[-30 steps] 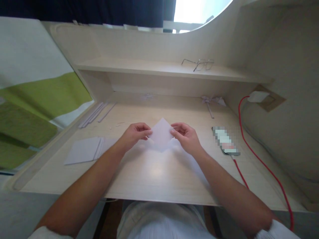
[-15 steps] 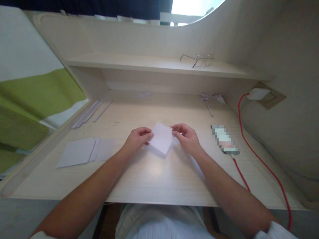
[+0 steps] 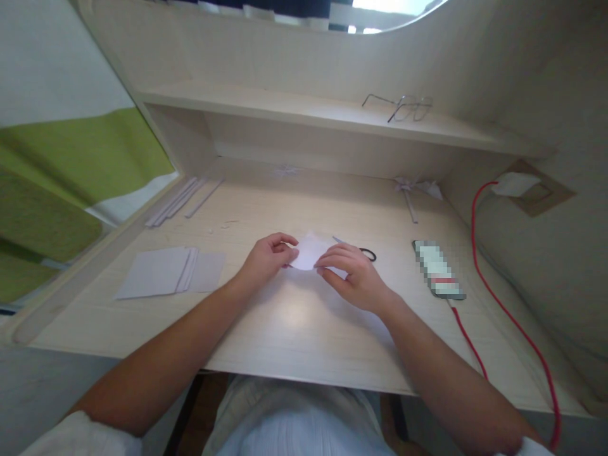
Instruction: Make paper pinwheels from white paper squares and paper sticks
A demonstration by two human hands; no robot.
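A small white sheet of paper [image 3: 308, 250] is held just above the middle of the desk. My left hand [image 3: 272, 258] pinches its left edge between thumb and fingers. With thumb and fingers closed on the near right edge, my right hand [image 3: 350, 273] grips the same sheet, which looks bent there. Scissors [image 3: 368, 254] lie on the desk behind my right hand, one black handle loop and a blade tip showing, the rest hidden.
On the left lie a stack of white paper sheets [image 3: 154, 272] and several folded paper strips [image 3: 175, 201]. Paper shapes [image 3: 287, 171] and a paper flower with a stem [image 3: 407, 190] rest at the back. A phone [image 3: 437, 269] with a red cable [image 3: 515, 320] sits right. Glasses [image 3: 406, 107] lie on the shelf.
My right hand has shifted from the sheet's right corner to its near edge, and the paper has bent or tilted. The scissors have come into view. The camera view has shifted slightly.
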